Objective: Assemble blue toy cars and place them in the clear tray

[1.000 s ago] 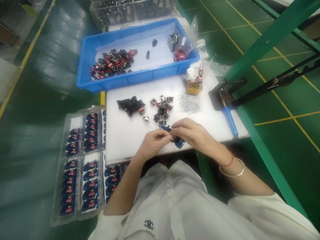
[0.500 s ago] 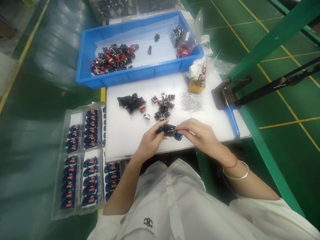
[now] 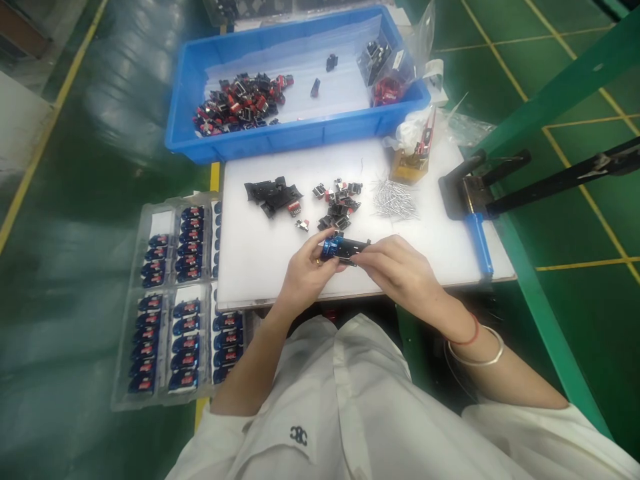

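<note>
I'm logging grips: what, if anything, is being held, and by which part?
A small blue-and-black part. The left hand holds it by its blue end. The right hand is at the black end; whether it grips there is hidden.

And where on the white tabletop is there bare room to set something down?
Two patches of the flat white tabletop look bare: the front-left corner, bordered by the left hand and the flat black pieces; and the right, between the heap of thin silver pins and the blue-handled tool. It is crowded mid-table, where small black-and-red parts lie just beyond the hands.
</note>
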`<action>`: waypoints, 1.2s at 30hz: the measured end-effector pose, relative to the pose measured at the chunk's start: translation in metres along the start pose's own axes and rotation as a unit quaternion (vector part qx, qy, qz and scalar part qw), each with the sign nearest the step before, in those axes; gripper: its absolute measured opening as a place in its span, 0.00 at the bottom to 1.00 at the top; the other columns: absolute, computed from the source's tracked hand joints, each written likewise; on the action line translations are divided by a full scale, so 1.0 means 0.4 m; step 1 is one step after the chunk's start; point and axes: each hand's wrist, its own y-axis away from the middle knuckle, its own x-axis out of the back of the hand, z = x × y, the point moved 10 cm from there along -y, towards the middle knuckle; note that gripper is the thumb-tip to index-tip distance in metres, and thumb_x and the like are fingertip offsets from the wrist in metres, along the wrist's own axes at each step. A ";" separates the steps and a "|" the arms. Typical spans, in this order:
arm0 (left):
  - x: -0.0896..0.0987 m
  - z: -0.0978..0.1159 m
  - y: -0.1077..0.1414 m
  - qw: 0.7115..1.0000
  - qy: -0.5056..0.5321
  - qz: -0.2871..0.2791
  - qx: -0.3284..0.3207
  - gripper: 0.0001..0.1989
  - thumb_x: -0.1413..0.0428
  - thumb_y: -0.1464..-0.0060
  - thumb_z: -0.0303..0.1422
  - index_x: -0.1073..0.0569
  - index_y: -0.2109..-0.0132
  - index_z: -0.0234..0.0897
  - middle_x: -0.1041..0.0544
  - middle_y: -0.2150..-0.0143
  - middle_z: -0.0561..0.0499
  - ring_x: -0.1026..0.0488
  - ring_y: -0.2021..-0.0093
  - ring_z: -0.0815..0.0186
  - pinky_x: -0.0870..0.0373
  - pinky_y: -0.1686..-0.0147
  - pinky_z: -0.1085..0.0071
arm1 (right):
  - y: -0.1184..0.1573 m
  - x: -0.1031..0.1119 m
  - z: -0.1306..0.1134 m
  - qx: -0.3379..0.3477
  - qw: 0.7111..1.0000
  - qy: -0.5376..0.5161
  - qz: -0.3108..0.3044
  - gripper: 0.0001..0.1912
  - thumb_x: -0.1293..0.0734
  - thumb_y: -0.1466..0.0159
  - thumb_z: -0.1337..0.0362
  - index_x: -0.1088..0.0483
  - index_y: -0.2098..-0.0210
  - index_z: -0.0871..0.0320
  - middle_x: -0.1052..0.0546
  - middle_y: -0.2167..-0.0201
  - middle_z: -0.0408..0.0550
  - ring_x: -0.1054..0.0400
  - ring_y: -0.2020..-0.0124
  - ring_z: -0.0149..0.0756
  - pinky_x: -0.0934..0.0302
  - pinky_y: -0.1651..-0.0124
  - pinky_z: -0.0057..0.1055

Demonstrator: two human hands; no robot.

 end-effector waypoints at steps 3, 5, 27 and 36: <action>0.006 0.000 0.002 1.000 -0.014 0.008 0.006 0.28 0.38 0.49 0.29 0.29 0.40 0.35 0.18 0.59 0.48 0.20 0.61 0.65 0.19 0.52 0.63 | -0.001 -0.002 -0.009 0.008 1.000 0.015 -0.004 0.11 0.38 0.30 0.74 0.28 0.51 0.57 0.22 0.63 0.52 0.31 0.64 0.40 0.33 0.61 0.39; 0.012 0.001 0.003 1.000 -0.026 0.015 0.001 0.28 0.39 0.49 0.27 0.29 0.39 0.35 0.18 0.62 0.49 0.20 0.64 0.66 0.19 0.53 0.63 | -0.002 -0.003 -0.014 0.012 1.000 0.026 -0.003 0.11 0.37 0.30 0.75 0.28 0.52 0.57 0.22 0.63 0.51 0.32 0.64 0.40 0.33 0.61 0.38; 0.016 0.073 0.063 0.979 -0.114 0.040 -0.166 0.25 0.40 0.45 0.27 0.28 0.40 0.44 0.22 0.63 0.54 0.21 0.63 0.69 0.21 0.54 0.70 | -0.001 0.011 -0.047 0.053 0.997 0.058 -0.021 0.19 0.36 0.32 0.76 0.31 0.43 0.58 0.21 0.61 0.54 0.31 0.60 0.44 0.31 0.61 0.42; 0.018 0.071 0.062 0.977 -0.119 0.044 -0.170 0.25 0.39 0.46 0.27 0.27 0.41 0.43 0.21 0.63 0.54 0.22 0.63 0.69 0.21 0.55 0.71 | -0.006 0.009 -0.067 0.097 0.990 0.101 -0.031 0.19 0.36 0.33 0.78 0.32 0.44 0.61 0.21 0.62 0.55 0.31 0.63 0.43 0.30 0.62 0.42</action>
